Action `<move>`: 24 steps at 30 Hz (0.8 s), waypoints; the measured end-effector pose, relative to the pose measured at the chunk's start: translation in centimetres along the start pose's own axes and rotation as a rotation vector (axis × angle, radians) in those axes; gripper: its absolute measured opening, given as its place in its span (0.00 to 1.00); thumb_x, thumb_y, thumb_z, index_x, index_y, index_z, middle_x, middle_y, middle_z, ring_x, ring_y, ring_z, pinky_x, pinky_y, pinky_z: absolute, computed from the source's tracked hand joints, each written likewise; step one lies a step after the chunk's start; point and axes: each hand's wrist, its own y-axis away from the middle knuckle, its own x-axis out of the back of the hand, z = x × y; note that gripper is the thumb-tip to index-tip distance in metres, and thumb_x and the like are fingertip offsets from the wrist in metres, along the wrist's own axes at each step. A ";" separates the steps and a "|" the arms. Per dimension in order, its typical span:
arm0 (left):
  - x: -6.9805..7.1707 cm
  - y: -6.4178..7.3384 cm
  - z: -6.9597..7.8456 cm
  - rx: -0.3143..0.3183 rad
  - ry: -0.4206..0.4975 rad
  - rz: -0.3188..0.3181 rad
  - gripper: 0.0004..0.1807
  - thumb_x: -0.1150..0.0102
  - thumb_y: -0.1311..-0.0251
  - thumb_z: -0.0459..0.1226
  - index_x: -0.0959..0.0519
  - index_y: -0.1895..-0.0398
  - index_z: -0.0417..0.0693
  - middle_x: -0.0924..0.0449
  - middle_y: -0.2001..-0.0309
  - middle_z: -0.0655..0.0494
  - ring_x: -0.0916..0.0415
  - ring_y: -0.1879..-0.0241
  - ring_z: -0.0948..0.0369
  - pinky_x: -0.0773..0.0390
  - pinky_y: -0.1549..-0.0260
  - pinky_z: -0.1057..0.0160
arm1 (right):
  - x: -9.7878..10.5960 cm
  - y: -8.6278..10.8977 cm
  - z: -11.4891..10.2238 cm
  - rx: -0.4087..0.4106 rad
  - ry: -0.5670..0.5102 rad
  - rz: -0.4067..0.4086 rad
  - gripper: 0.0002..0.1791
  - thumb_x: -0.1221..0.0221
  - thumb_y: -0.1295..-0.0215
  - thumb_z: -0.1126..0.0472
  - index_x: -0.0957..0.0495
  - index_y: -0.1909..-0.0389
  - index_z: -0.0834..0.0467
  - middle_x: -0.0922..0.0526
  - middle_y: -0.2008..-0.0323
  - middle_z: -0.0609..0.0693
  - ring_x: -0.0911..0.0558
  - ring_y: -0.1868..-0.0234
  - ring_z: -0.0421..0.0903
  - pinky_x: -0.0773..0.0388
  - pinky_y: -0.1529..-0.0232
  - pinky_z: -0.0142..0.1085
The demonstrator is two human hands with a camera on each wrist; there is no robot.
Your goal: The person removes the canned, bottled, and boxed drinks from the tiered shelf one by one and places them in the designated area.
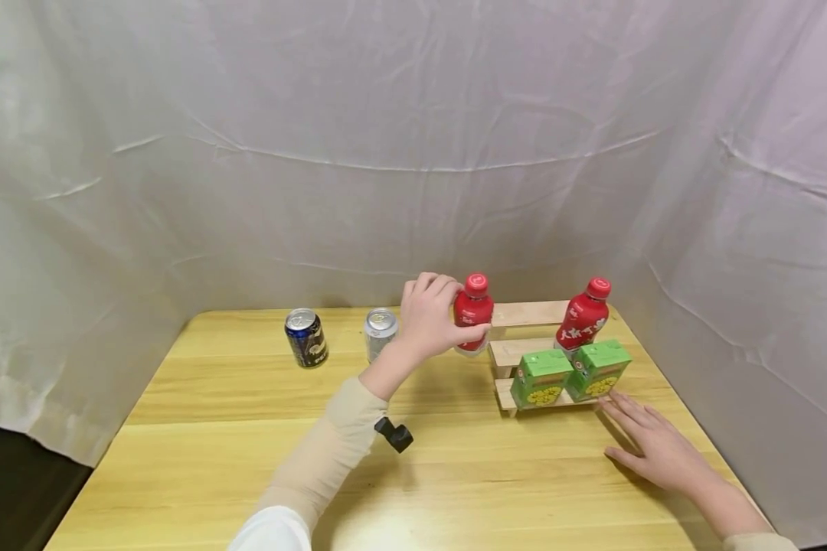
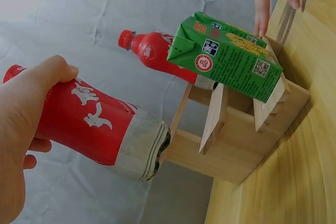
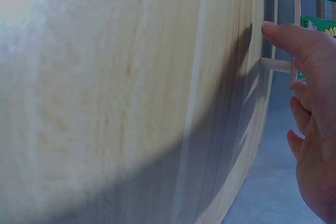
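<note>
My left hand point(image 1: 430, 317) grips a red bottle point(image 1: 474, 310) with a red cap, held up beside the left end of a stepped wooden rack point(image 1: 524, 314). In the left wrist view this bottle point(image 2: 94, 119) shows white lettering and a pale lower part, its base clear of the rack. A second red bottle point(image 1: 582, 315) stands on the rack's middle step at the right. In front of it, two green drink cartons point(image 1: 541, 378) sit side by side on the lowest step. Near the rack's front right corner is my right hand point(image 1: 655, 444), fingers extended and holding nothing.
A dark blue can point(image 1: 306, 337) stands on the wooden table point(image 1: 200, 428) at the left. Between it and my left hand is a silver can point(image 1: 380, 330), partly hidden by that hand. Grey cloth point(image 1: 413, 153) hangs behind the table and along its right side.
</note>
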 end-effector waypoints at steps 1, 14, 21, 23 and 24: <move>0.3 0.2 -0.2 0.004 0.005 0.004 0.32 0.37 0.57 0.69 0.21 0.59 0.56 0.20 0.55 0.63 0.32 0.50 0.61 0.32 0.54 0.58 | 0.0 0.0 0.0 -0.002 0.000 -0.001 0.43 0.31 0.47 0.48 0.34 0.30 0.53 0.33 0.30 0.61 0.27 0.37 0.63 0.77 0.31 0.20; 3.4 3.3 -3.5 0.052 0.003 0.027 0.31 0.35 0.58 0.65 0.21 0.61 0.53 0.20 0.56 0.60 0.31 0.51 0.58 0.33 0.53 0.54 | -0.2 0.4 -0.1 -0.007 -0.001 -0.004 0.42 0.31 0.46 0.48 0.35 0.30 0.53 0.35 0.29 0.60 0.31 0.32 0.58 0.77 0.30 0.21; 5.2 4.9 -5.3 0.050 -0.019 0.025 0.32 0.35 0.59 0.65 0.21 0.61 0.51 0.19 0.56 0.57 0.31 0.51 0.57 0.33 0.53 0.52 | -0.2 0.3 -0.1 -0.011 -0.004 -0.004 0.43 0.31 0.46 0.49 0.35 0.29 0.52 0.34 0.30 0.61 0.33 0.30 0.56 0.76 0.30 0.21; 5.6 5.5 -5.8 0.045 -0.030 0.031 0.31 0.34 0.59 0.65 0.21 0.61 0.51 0.19 0.56 0.57 0.31 0.51 0.56 0.33 0.54 0.52 | -0.2 0.2 -0.1 -0.012 -0.006 -0.008 0.43 0.31 0.46 0.49 0.36 0.29 0.52 0.34 0.30 0.61 0.33 0.30 0.57 0.77 0.30 0.21; 5.7 5.8 -6.1 0.042 -0.039 0.036 0.31 0.34 0.59 0.65 0.21 0.61 0.51 0.19 0.57 0.57 0.30 0.51 0.56 0.33 0.55 0.52 | -0.2 0.2 0.0 -0.012 -0.008 -0.010 0.43 0.31 0.46 0.49 0.36 0.29 0.52 0.34 0.30 0.61 0.33 0.30 0.57 0.77 0.30 0.21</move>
